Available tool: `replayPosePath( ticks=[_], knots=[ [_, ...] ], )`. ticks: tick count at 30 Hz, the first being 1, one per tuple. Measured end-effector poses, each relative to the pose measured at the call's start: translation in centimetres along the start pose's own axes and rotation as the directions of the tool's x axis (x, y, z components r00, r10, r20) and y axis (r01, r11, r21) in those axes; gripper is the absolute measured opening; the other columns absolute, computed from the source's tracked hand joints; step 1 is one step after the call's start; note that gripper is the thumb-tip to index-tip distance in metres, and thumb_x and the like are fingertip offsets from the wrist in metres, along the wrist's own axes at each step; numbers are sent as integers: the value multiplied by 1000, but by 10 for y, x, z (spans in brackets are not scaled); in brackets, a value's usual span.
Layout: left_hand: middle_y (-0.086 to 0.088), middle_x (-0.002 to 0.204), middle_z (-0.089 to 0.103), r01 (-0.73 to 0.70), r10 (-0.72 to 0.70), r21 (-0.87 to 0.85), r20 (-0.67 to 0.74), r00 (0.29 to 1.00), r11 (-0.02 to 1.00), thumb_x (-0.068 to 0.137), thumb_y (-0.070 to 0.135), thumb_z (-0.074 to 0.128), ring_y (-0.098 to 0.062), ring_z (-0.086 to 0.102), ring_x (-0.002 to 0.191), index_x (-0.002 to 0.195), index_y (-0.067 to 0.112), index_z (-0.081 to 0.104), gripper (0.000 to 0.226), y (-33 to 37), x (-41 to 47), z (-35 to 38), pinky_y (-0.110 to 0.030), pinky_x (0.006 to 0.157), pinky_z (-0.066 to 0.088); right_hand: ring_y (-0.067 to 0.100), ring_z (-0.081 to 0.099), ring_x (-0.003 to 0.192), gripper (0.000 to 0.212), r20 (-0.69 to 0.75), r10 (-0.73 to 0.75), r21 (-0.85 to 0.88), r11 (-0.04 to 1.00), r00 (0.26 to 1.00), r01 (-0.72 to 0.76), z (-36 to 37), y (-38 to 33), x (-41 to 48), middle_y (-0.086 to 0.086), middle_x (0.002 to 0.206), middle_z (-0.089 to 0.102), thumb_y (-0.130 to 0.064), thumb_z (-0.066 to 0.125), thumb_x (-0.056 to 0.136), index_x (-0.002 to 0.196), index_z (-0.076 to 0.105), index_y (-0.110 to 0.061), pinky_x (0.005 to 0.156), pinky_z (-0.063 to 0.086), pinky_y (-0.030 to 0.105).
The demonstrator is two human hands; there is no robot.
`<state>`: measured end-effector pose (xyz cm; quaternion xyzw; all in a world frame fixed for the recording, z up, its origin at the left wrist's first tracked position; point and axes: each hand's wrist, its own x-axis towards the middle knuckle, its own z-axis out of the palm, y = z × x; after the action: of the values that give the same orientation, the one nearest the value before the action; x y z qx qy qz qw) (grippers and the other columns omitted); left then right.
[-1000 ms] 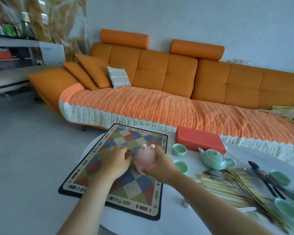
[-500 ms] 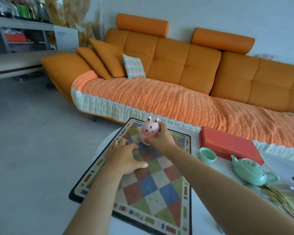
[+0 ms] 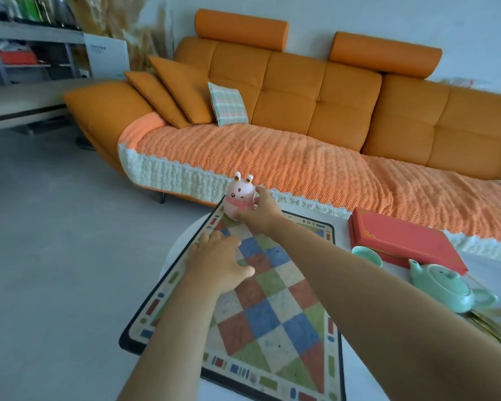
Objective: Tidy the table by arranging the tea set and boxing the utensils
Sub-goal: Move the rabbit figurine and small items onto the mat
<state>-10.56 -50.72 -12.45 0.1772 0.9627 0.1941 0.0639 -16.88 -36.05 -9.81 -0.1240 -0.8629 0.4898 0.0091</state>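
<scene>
Right hand: the right hand (image 3: 262, 212) is wrapped round the side of the pink bunny figurine (image 3: 240, 198), which stands upright at the mat's far corner; the fingers behind the toy are out of sight.
Left hand: the left hand (image 3: 217, 263) lies spread, palm down, pressing flat on the checkered mat (image 3: 272, 314) and gripping nothing.
Cut off: the near edge of the mat runs out of the bottom of the view.
Hard to see: a blurred tangle of gold utensils (image 3: 492, 325) at the right edge, with no single piece distinct.
Tea set: the pale green teapot (image 3: 443, 285) sits right of the mat, just in front of the red box (image 3: 402, 238); one green cup (image 3: 366, 254) is half hidden behind the right forearm, touching the box's near edge.
Surface: a round white table (image 3: 172, 250), the mat overhanging its left rim.
Room: an orange sofa (image 3: 315, 91) with a knitted throw, grey floor, shelving at far left.
Writing: a gold emblem on the box and print on a white carton (image 3: 106, 55), both too small to read.
</scene>
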Motion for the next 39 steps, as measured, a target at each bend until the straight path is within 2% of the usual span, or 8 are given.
replayPosePath(
  ticks=[2,4,7,13,17,26,33,39],
  knots=[
    [-4,147,39,-13,10,-40,-76,997,999,87,55,58,-26,28,139,143,26,39,66,7,-2,-2,-47,108,36,23,59,107,85,-27,-6,-55,998,1000,4,-12,4,-14,6,146,43,-23,72,87,154,19,-20,87,54,38],
    [-2,141,45,-79,62,-112,-151,987,991,88,51,57,-27,38,133,140,29,40,59,17,-6,-3,-49,101,43,16,61,89,74,-64,-54,-116,992,996,46,-27,8,-33,4,140,49,-24,69,88,151,30,-21,72,54,30],
    [1,133,51,-162,127,-188,-185,974,969,91,46,56,-24,49,123,136,30,46,49,48,-16,-2,-46,92,48,14,60,79,52,-109,-126,-157,982,986,108,-57,20,-70,-2,119,61,-23,68,88,137,52,-21,67,50,29],
    [7,125,55,-323,291,-160,-191,937,933,94,41,55,-19,57,112,127,28,53,35,137,-51,12,-40,87,50,7,59,88,27,-187,-161,-272,956,969,107,-145,60,-168,-6,103,69,-19,64,88,115,70,-20,78,43,19],
    [14,124,54,-448,422,-187,-163,892,874,94,38,57,-12,55,110,129,30,53,36,194,-83,30,-33,84,45,5,62,79,25,-299,-112,-297,955,948,19,-206,96,-235,-13,97,67,-19,62,88,112,70,-24,66,46,17],
    [14,113,58,-572,635,-483,-43,772,663,91,35,64,-5,59,93,114,38,58,24,367,-144,93,-32,86,50,17,53,109,27,-484,-145,-569,801,863,-185,-330,169,-371,-11,115,63,-35,61,88,114,65,-41,97,40,39],
    [8,128,57,-665,773,-418,176,609,619,85,35,67,-16,58,112,132,30,52,49,466,-174,146,-34,95,48,21,41,123,57,-613,90,-333,872,785,-359,-384,235,-444,-2,128,49,-34,68,72,127,54,-33,103,39,40],
    [-3,141,48,-721,787,-319,194,586,615,89,23,62,-23,50,126,139,21,48,51,491,-183,173,-36,102,43,20,53,109,38,-610,171,-203,910,774,-361,-387,271,-453,1,118,50,-37,66,85,119,54,-24,94,46,33]
  ],
)
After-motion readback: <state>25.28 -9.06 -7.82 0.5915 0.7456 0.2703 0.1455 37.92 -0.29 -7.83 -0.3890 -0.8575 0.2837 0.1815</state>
